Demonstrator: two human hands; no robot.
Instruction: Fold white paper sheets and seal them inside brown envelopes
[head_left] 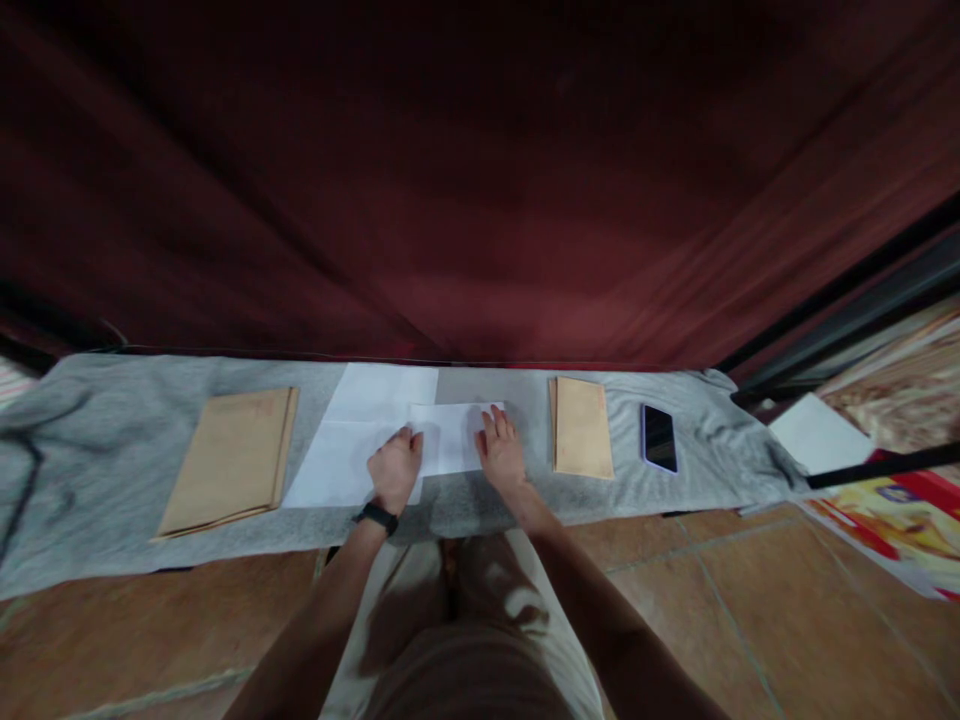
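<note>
Head view, looking down at a grey cloth (112, 440) spread along a tiled floor (675, 590), with a dark red curtain (480, 200) hung behind it.

A folded white sheet (450, 435) is seen lying flat on the cloth at the centre, partly over a larger white paper (352, 440) that extends to the left and back.

Left hand (395, 468): laid palm-down, fingers together and flat, on the left end of the folded sheet. Nothing is gripped. A black band (377, 517) is worn on the wrist.

Right hand (500, 450): laid palm-down on the right end of the folded sheet, fingers stretched out and slightly spread, pressed flat. Nothing is gripped.

The two hands are held apart, with the bare middle of the sheet between them.

A stack of brown envelopes (229, 460) is noted on the cloth to the left, just beside the larger paper. A smaller brown envelope (581, 427) lies to the right of the right hand, near but not touching. A phone (659, 438) rests screen-up just right of that envelope.

At the far right, off the cloth, a white sheet (821, 435) and a brightly printed sheet (892, 525) are seen on the floor.
</note>
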